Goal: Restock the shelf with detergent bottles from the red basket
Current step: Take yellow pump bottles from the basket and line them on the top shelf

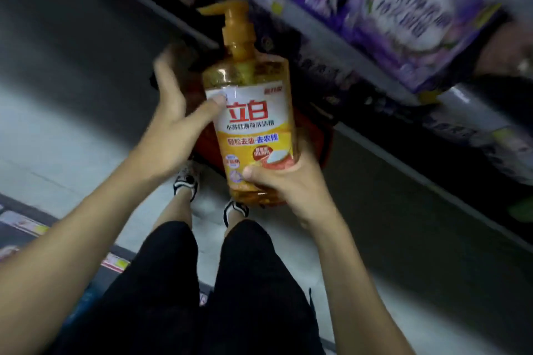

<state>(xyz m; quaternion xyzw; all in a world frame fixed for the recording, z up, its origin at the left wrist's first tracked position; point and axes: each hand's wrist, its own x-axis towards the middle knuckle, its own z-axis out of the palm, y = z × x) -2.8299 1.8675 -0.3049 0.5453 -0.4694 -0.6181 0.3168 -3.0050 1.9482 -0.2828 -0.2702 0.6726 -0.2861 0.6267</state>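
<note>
An orange detergent bottle (253,118) with a pump top and a white and yellow label is held upright in front of me. My right hand (285,181) grips it around the bottom. My left hand (176,112) rests against its left side, thumb on the label and fingers spread. The red basket (314,135) shows only in part, on the floor behind the bottle. The shelf (375,138) runs diagonally along the right.
Purple packages (409,20) fill the upper shelf at the top right. My legs and shoes (187,181) stand on the pale floor below the bottle. Another shelf edge with price tags (115,262) lies at the lower left.
</note>
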